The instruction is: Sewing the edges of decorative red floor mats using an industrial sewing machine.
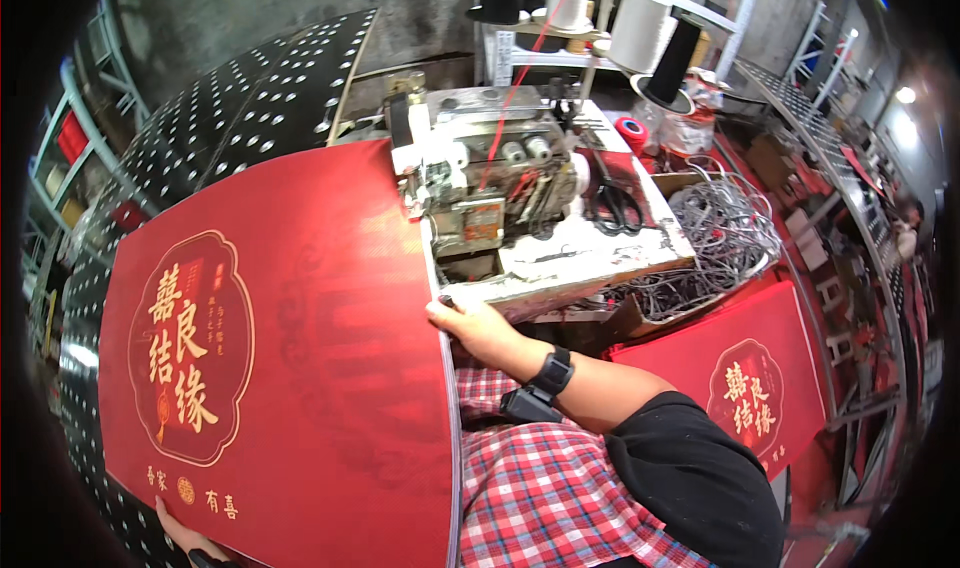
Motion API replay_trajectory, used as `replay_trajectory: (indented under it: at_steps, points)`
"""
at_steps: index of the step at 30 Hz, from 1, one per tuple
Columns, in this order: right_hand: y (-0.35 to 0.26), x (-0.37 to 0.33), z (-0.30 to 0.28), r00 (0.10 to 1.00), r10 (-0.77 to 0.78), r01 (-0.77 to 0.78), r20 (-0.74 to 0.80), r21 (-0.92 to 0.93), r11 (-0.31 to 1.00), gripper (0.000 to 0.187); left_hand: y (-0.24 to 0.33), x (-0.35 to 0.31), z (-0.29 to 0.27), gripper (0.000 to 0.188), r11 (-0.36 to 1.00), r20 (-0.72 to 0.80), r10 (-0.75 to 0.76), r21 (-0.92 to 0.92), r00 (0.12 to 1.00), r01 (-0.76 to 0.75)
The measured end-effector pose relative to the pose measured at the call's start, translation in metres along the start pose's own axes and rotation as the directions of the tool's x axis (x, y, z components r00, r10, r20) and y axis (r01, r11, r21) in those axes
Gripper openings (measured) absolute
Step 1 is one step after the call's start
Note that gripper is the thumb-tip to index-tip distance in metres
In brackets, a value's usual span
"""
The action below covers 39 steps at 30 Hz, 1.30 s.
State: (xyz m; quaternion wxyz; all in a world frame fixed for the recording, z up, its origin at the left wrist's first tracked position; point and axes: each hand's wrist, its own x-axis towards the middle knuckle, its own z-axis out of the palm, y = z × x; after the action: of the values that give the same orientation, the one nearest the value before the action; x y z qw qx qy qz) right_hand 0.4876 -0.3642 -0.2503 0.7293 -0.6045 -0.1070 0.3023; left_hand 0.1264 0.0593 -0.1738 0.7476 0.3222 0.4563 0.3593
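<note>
R hand [485, 333] pinches the rt edge of a big red panel [340, 368] w/ gold print; L hand [182, 533] is at its lower left edge (mostly hidden, can't tell its grip). Panel's over the black dotted desk [265, 98], top rt corner just beside the sewing mach. [490, 163]. Rt of that: black scissors [613, 198], tangled grey cord [725, 236], then a 2nd red panel [725, 363] nearer. Thread cones [640, 33] stand behind.

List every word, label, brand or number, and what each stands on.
Large red panel: gold characters within and below a scalloped frame; wording withheld.
Right-hand red panel: similar gold characters; wording withheld.
Sewing machine label: too blurred to read.
Shelf post: marks too small to read.
</note>
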Motion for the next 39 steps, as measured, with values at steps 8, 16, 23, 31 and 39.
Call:
replay_trajectory:
  at_steps: [8,16,23,31,39]
  points:
    - [-0.016,-0.008,-0.001,0.993,0.079,-0.084,0.087,0.053,0.995,0.019,0.004,0.056,0.025,0.043,0.999,0.160,-0.006,0.050,0.987,-0.002]
    - [-0.015,-0.004,0.003,0.994,-0.017,0.010,0.106,0.066,0.998,0.020,-0.002,0.086,0.081,0.046,0.993,0.064,0.118,0.022,0.991,-0.120]
    - [-0.022,-0.007,0.000,0.981,0.142,-0.144,0.132,0.005,0.990,0.023,0.002,0.127,0.115,0.043,0.994,0.030,0.111,-0.016,0.993,-0.110]
    - [-0.032,-0.008,0.003,0.990,0.117,-0.119,0.083,0.017,0.993,0.024,-0.001,0.171,0.158,0.036,0.968,0.064,0.247,0.041,0.967,-0.249]
    - [-0.026,-0.002,-0.005,0.988,0.149,-0.152,0.052,0.071,0.986,0.020,-0.005,0.211,0.211,0.034,0.947,0.057,0.281,0.148,0.958,-0.286]
